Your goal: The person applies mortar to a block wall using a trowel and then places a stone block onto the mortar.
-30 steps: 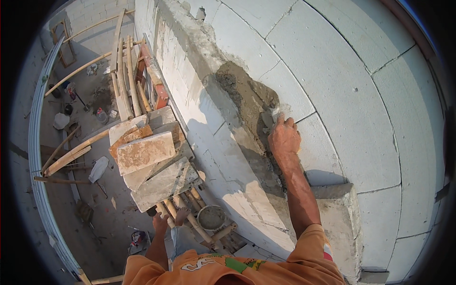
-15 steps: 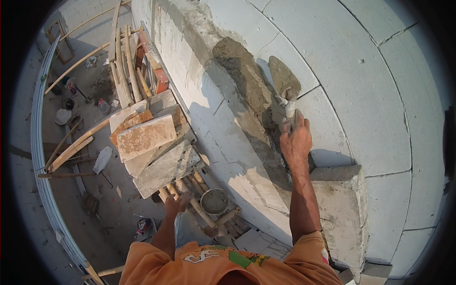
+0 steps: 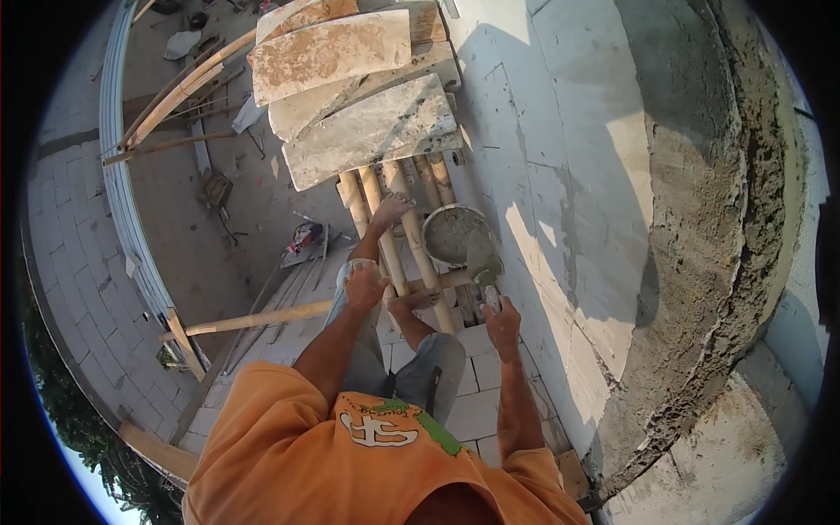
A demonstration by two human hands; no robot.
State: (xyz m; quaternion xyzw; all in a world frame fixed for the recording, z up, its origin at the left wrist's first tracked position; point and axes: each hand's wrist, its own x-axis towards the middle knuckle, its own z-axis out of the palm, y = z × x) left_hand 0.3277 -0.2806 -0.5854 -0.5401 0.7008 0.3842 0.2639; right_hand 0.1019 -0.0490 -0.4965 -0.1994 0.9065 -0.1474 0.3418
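Observation:
My right hand (image 3: 503,325) is closed round the handle of a trowel (image 3: 484,265). Grey mortar covers its blade, which reaches over the near right rim of a round bucket (image 3: 425,244). Wet mortar (image 3: 457,233) lies inside that bucket. Resting on my bent left knee, my left hand (image 3: 363,285) holds nothing, its fingers loosely apart. To the right runs a block wall (image 3: 560,166) with a broad band of rough mortar (image 3: 700,350) along its top.
Bamboo poles (image 3: 398,241) bear my bare feet and a stack of mortar-stained boards (image 3: 372,122). A bamboo rail (image 3: 262,317) crosses at left, beside long pale metal lengths (image 3: 131,201). Below lies a lower floor (image 3: 188,236) with scattered things. A concrete block (image 3: 726,446) sits at lower right.
My right hand has brought the trowel down from the wall top to the bucket. My left hand now rests on my knee. The view has swung toward the bucket.

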